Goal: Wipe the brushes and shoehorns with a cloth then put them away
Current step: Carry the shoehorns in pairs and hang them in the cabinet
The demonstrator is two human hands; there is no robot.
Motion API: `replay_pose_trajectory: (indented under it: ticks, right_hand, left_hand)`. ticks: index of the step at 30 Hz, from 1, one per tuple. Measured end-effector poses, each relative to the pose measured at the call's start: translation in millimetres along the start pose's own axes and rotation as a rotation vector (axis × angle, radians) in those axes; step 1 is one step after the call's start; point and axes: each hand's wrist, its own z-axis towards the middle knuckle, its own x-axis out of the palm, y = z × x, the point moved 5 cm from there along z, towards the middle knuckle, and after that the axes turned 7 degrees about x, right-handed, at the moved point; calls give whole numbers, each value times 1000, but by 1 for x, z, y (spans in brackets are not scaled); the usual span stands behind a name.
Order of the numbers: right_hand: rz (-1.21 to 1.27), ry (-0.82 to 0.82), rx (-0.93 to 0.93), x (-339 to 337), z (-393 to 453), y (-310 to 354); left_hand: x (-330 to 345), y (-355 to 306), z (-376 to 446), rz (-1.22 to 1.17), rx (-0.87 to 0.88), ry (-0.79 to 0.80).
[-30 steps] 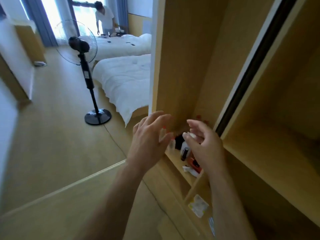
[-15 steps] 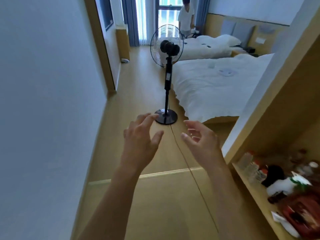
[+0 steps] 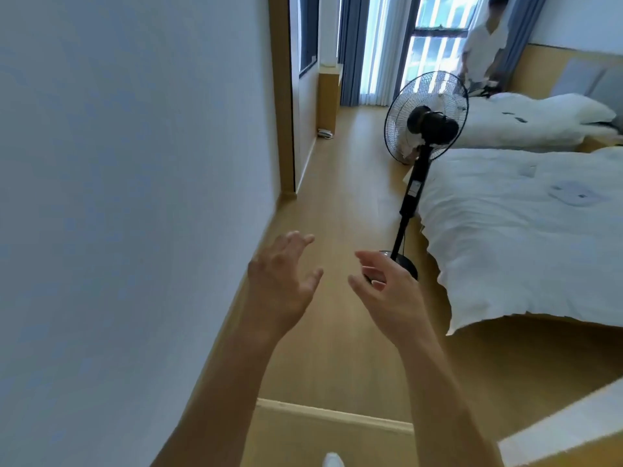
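Note:
No brush, shoehorn or cloth shows in the head view. My left hand [image 3: 281, 281] is raised in front of me with its fingers spread and holds nothing. My right hand [image 3: 387, 291] hovers beside it, a short gap apart, fingers loosely bent and empty. Both hands hang over the wooden floor [image 3: 337, 332] of a bedroom corridor.
A white wall [image 3: 135, 197] runs along the left. A black standing fan [image 3: 424, 129] stands by a white bed [image 3: 522, 237], with a second bed [image 3: 539, 119] behind. A person in a white shirt [image 3: 485, 45] stands at the window. The cabinet edge [image 3: 566, 433] shows bottom right.
The view has swung left, away from the wooden cabinet shelves with bottles, toward the corridor and wall. Both hands came away from the shelf and stay empty.

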Motion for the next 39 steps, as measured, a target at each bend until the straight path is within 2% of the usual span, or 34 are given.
replay_pose_trajectory:
  ticks: [5,11,20,30,39]
  right_hand:
    - [28,29,-37,-4,124,12]
    - [5,53,-34,16,237,6]
    - [-78,41,11,79,408,-14]
    - [-118,-32,27,158,642,37]
    - [-164,-37,78,200,800,26]
  left_hand:
    - [30,15,120,19,-11,-25]
    - [70,54,219,12,-42,-46]
    - [136,155,375,-34,-43,-20]
    - [161,278,606,-44,45,5]
    - [210,350,746,-52,37,48]
